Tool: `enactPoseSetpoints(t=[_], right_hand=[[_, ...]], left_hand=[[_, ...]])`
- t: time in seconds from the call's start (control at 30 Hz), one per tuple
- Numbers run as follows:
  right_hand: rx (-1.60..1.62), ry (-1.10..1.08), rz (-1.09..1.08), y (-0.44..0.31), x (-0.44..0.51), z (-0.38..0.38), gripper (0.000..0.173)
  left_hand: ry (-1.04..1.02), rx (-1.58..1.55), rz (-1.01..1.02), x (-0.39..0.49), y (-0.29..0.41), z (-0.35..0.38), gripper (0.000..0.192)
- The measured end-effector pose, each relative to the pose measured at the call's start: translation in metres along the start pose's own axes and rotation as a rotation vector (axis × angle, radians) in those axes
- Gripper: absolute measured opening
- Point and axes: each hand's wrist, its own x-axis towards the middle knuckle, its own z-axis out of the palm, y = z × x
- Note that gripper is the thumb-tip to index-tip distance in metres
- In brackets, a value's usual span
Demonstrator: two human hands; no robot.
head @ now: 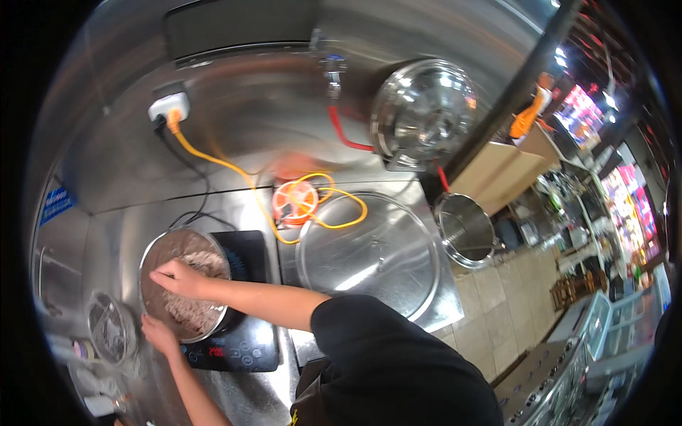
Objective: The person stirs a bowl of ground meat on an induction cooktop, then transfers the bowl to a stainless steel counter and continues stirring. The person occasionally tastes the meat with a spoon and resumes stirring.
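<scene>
A round metal pot (146,266) with pale brownish, crumbly food (192,314) stands on a black induction cooker (250,341), whose red display is lit. My right hand (178,278) is over the pot's opening, its fingers curled together; whether it grips a utensil is hidden. At the pot's near left rim is my left hand (159,334), its fingers against or close to the outer edge. I cannot tell how firmly it touches. Behind the cooker, black cables run up to a white plug adapter (169,108) on the steel wall.
A large round metal lid (367,250) lies right of the cooker, beside an orange cable reel (294,203) with a loose yellow cord. An open metal pot (466,229) is at the counter's right edge. A clear plastic-lined container (109,327) sits on the left.
</scene>
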Motion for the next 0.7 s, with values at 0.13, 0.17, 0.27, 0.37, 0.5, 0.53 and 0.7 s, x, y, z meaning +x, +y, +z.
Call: enactPoseSetpoints(t=[0.13, 0.17, 0.27, 0.37, 0.5, 0.53, 0.7], right_hand=[[0.061, 0.063, -0.058, -0.001, 0.015, -0.006, 0.039], [0.099, 0.067, -0.122, 0.002, 0.018, -0.005, 0.039], [-0.008, 0.021, 0.101, 0.011, 0.015, 0.004, 0.040], [0.014, 0.006, 0.130, 0.017, 0.010, 0.009, 0.038], [0.024, 0.291, -0.123, 0.022, 0.015, 0.010, 0.038], [-0.038, 0.185, -0.031, 0.026, 0.017, 0.005, 0.038], [0.006, -0.017, 0.094, 0.028, 0.024, -0.006, 0.039]], left_hand=[[-0.021, -0.028, -0.033, 0.007, -0.004, 0.002, 0.042], [-0.031, -0.024, -0.035, 0.008, -0.005, 0.002, 0.042], [-0.033, -0.034, -0.047, 0.010, -0.009, 0.003, 0.043], [-0.062, -0.103, -0.027, 0.012, -0.015, 0.005, 0.046], [-0.015, -0.187, 0.051, 0.017, -0.024, 0.012, 0.044], [-0.024, -0.190, 0.040, 0.017, -0.026, 0.011, 0.044], [0.130, -0.046, 0.288, 0.007, -0.015, 0.008, 0.031]])
